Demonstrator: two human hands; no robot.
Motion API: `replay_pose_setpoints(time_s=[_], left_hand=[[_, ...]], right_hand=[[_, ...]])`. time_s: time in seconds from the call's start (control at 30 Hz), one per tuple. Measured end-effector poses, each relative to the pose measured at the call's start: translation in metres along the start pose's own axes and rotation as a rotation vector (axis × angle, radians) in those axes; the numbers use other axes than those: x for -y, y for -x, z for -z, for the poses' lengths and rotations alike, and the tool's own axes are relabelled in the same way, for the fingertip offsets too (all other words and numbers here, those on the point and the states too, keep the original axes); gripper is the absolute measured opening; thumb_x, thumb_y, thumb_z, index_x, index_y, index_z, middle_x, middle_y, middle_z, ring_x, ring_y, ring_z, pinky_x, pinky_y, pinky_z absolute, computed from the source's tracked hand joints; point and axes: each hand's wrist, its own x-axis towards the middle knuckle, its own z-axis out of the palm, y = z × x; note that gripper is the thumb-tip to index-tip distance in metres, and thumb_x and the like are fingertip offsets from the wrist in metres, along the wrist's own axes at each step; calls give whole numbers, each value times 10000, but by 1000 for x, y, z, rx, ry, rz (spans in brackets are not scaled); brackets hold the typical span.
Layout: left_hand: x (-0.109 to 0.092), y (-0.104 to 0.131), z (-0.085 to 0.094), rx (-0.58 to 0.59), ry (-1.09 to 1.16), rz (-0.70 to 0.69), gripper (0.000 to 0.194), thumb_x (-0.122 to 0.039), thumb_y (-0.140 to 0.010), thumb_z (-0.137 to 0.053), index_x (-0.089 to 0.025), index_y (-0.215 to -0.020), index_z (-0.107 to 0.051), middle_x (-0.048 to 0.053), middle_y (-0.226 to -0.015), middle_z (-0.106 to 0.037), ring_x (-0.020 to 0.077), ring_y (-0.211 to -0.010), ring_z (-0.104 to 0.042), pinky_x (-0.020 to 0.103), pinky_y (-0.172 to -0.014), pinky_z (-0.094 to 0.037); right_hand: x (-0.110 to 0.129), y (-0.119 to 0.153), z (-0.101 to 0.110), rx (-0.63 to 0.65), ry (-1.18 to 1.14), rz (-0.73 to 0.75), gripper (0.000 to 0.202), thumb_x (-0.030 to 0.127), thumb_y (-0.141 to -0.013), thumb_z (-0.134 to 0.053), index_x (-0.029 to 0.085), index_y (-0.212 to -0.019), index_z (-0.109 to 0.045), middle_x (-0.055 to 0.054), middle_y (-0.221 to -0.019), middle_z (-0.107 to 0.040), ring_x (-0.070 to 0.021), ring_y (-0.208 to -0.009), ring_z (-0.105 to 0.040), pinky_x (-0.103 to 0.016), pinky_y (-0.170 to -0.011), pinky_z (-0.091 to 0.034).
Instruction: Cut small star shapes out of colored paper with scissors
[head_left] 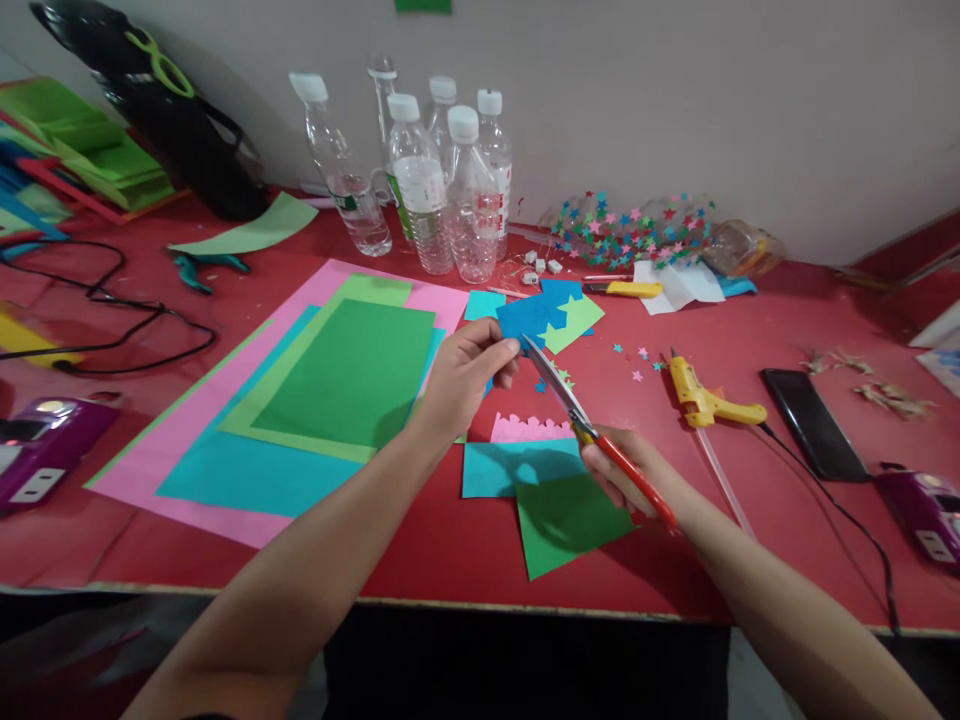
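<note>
Between thumb and fingers, my left hand (472,365) pinches a piece of blue paper (525,318) with a notched edge. My right hand (619,465) is closed round the red handles of a pair of scissors (559,385), whose blade tips touch or overlap the blue paper near my left thumb. Light green notched paper (576,322) lies just behind. Below the scissors are a pink strip (521,428) with a cut edge, a turquoise sheet (487,470) and a dark green sheet (559,530). Several small paper stars (637,376) lie to the right.
Stacked coloured sheets (345,375) cover the left of the red table (420,570). Plastic bottles (424,200) stand behind. A star pile (634,230), yellow cutter (634,289), yellow glue gun (709,395) with cord and black phone (814,425) lie right. Green pliers (199,270) lie left.
</note>
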Motion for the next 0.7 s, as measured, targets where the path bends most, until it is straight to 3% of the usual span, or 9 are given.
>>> replay_pose_setpoints(time_s=[0.47,0.7], left_hand=[[-5,-1,0,-39,27,-15,190,-220,-735,-639,-181,-611,-501,-46,-514,-531,55,-452,-473,198,-464,-398],[0,3,-4,-54,102,7,67,-224,-730,-675,-189,-713,-620,-54,-555,-548,48,-478,-479,181,-459,-405]], right_hand=[[-2,-1,2,30,4,45,462,631,-846,-464,213,-666,-384,63,-421,-429,-79,-370,-381,-212,-402,-304],[-2,1,-3,32,-73,-5,475,657,-848,-443,205,-704,-415,68,-428,-440,-57,-318,-346,-188,-336,-299]])
